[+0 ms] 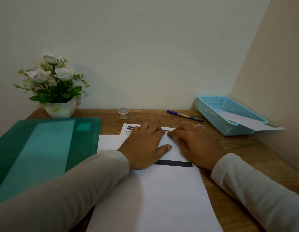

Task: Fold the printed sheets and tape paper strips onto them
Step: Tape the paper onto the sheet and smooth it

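Note:
A white printed sheet (pixel 155 190) lies on the wooden desk in front of me, with a black bar (pixel 175 164) across it. A second printed sheet (pixel 127 130) sticks out beyond its far edge. My left hand (pixel 145 146) lies flat on the folded part of the sheet, thumb stretched to the right. My right hand (pixel 195 144) presses on the paper beside it, fingertips near the fold's far edge. A roll of tape (pixel 122 113) stands at the back of the desk, apart from both hands.
A green plastic folder (pixel 45 153) covers the desk's left side. A pot of white flowers (pixel 58 91) stands at the back left. A blue pen (pixel 184 115) lies at the back right, next to a blue basket (pixel 210 113) holding a paper. Walls close off the back and right.

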A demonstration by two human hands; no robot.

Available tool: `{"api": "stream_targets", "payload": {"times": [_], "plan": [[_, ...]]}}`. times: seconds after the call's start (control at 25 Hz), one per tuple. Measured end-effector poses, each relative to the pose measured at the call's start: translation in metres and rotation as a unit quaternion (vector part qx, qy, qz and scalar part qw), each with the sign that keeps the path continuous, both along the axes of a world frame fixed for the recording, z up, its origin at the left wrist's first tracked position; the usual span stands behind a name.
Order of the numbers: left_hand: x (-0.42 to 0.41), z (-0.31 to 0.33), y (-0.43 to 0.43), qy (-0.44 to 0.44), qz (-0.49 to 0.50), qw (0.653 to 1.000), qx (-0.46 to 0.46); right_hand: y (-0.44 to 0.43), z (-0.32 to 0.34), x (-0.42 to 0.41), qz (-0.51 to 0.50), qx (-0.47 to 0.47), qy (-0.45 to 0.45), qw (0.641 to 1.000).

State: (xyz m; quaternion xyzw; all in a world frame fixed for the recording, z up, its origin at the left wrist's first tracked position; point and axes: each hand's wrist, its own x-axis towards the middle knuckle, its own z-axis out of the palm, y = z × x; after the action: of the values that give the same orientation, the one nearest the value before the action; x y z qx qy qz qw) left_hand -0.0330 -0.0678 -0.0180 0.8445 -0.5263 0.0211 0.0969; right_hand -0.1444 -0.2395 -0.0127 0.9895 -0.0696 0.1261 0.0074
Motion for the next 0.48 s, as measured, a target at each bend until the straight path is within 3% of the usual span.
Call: {"api": "stream_targets", "payload": {"times": [0.48], "plan": [[-0.0001, 0.0004, -0.0005, -0.004, 0.002, 1.000, 0.000, 0.0053, 0.0054, 0.0032, -0.050, -0.081, 0.023, 0.995]]}}
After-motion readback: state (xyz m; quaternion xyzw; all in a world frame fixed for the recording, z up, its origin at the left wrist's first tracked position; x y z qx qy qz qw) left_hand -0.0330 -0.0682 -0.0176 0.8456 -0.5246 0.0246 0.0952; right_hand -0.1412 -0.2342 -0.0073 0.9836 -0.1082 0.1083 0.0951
